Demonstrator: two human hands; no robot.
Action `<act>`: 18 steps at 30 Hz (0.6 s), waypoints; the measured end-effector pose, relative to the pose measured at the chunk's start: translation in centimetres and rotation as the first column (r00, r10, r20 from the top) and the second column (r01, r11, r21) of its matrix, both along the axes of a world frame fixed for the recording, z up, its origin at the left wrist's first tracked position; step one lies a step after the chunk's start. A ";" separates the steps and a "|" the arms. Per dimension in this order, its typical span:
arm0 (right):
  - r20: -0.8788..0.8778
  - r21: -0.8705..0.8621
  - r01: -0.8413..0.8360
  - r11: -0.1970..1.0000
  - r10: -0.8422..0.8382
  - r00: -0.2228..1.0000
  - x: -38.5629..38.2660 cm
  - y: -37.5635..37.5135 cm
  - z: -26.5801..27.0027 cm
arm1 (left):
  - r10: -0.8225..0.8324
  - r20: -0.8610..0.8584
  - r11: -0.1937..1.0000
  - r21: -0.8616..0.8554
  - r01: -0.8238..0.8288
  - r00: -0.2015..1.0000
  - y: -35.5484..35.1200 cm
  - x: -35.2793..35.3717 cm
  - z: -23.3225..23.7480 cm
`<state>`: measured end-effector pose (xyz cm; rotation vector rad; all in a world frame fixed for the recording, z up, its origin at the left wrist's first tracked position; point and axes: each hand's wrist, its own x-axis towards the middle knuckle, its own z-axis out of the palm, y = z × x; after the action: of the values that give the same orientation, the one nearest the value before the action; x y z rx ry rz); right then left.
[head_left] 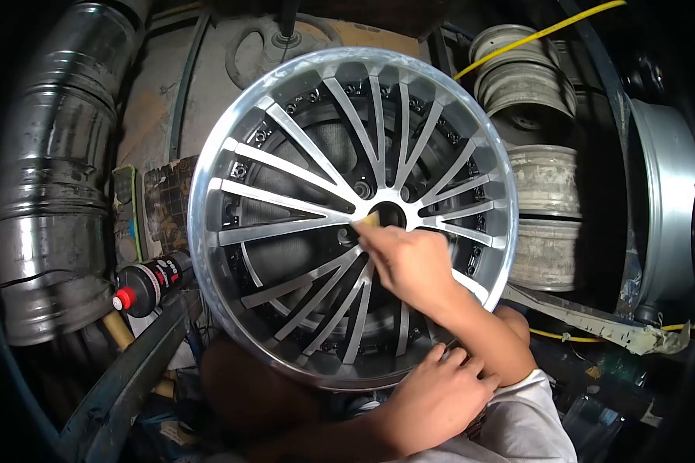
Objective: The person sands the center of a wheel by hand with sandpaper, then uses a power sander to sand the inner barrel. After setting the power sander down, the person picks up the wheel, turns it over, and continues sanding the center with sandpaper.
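Closest in, my left hand (pixel 432 395) clamps the wheel (pixel 301 176) at its lower rim; just above it, my right hand (pixel 403 264) pinches a tan pad (pixel 371 220) against the hub (pixel 400 199).

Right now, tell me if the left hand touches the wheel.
Touching. Head view shows the left hand, fingers hooked over the wheel at its bottom.

Light from overhead hits my alloy wheel (pixel 347 208), and its polished lip and spokes glare white. Around it the shop sinks into dim shadow, with black corners. The fisheye lens bends the edges. My right hand (pixel 409 262) looks slightly blurred.
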<state>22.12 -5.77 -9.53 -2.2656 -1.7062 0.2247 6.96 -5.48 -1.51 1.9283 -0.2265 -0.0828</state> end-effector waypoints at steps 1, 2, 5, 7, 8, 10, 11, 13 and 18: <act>0.078 0.010 0.078 0.997 -0.079 0.994 0.6 0.3 0.4 | 0.006 0.013 1.000 0.001 -0.006 1.000 0.1 0.1 -0.1; 0.154 0.016 0.158 0.987 -0.159 0.975 1.3 0.6 0.8 | 0.009 0.024 1.000 -0.007 -0.009 1.000 0.0 0.0 -0.1; 0.049 -0.047 0.074 0.996 -0.072 0.996 1.6 0.3 0.1 | -0.018 0.007 0.999 -0.031 0.018 1.000 0.1 0.2 0.2; -0.084 -0.016 0.009 1.000 -0.011 0.996 0.5 0.5 -0.8 | -0.029 -0.006 0.999 -0.025 0.029 1.000 0.4 0.3 0.3; -0.086 -0.012 0.030 0.999 -0.031 0.996 0.6 0.5 -0.4 | -0.021 -0.005 0.999 -0.024 0.021 1.000 0.4 0.2 0.3; -0.085 -0.008 0.055 0.998 -0.056 0.995 1.2 1.0 1.3 | 0.003 0.003 0.999 -0.033 -0.003 1.000 0.6 0.0 0.3; -0.049 0.059 0.155 0.986 -0.153 0.987 1.4 1.2 0.6 | 0.014 0.019 0.999 -0.037 -0.013 1.000 0.8 0.0 0.5; -0.064 -0.063 0.111 0.992 -0.115 0.991 0.8 1.1 0.1 | -0.002 0.046 0.999 -0.047 0.004 0.999 0.8 0.2 0.7; -0.099 -0.004 0.200 0.980 -0.200 0.975 1.4 1.4 1.7 | -0.010 0.012 1.000 -0.026 0.010 1.000 0.9 0.1 0.7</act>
<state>23.54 -4.40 -7.80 -2.3595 -1.4163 0.2819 7.02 -4.57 -0.77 1.9025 -0.2444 -0.0743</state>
